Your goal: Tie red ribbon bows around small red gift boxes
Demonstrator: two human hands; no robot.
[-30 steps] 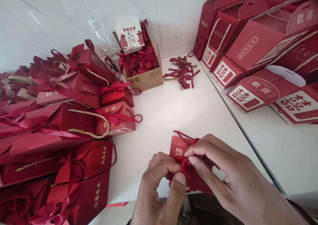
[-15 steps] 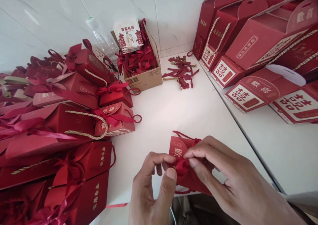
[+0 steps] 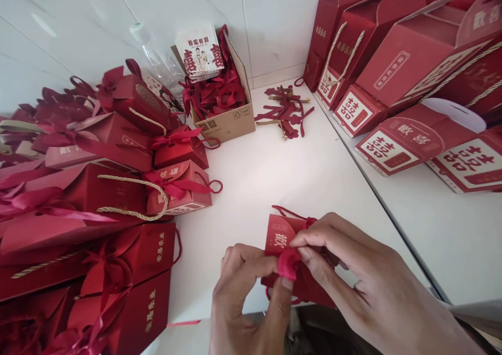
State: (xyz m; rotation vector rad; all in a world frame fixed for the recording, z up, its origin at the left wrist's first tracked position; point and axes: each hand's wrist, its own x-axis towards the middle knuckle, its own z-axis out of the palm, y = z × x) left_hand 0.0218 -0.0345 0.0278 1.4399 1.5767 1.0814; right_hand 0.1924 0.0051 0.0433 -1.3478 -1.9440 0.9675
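A small red gift box (image 3: 286, 240) lies on the white table (image 3: 274, 177) at the near edge, with a red ribbon (image 3: 288, 263) bunched on top of it. The left hand (image 3: 243, 297) pinches the ribbon between thumb and fingers; the right hand (image 3: 353, 271) pinches it from the right. To the left lie tied red boxes (image 3: 178, 187); far off stands a cardboard box (image 3: 225, 119) of ribbons.

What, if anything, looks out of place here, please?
Red scraps lie loose on the white table beside the cardboard box, not inside it. The gift boxes at the left are heaped askew on one another. The ribbon pinched by left hand and right hand looks fine.
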